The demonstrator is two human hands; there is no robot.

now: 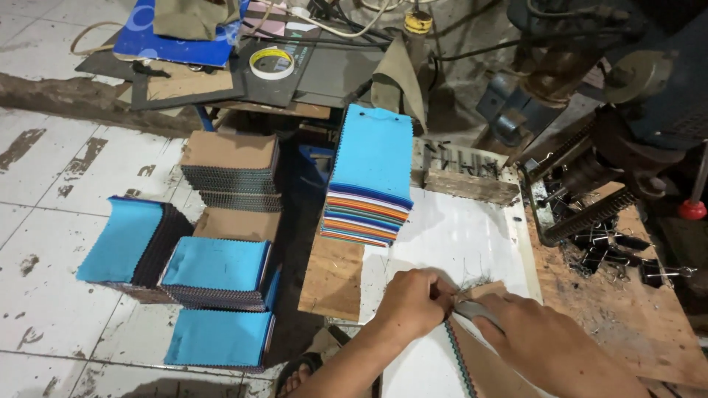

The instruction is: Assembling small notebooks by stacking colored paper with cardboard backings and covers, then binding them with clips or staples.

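Left hand [413, 302], fingers pinched shut on a brown-covered swatch book [472, 354] with a zigzag teal edge [459, 357], lying low on the white board [457, 236]. Right hand [542, 343], closed round a grey tool [476, 309], meets it. Risk: tool slipping into the pinching fingers, fraying the edge.

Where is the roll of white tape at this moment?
In the head view, the roll of white tape lies at the top, left of centre, on dark boards behind the brown-topped swatch stack.

Both hands [472, 313] are bare, with no gloves or rings. The arms have no sleeves. At the bottom of the frame, a foot [299, 372] wears a dark sandal.
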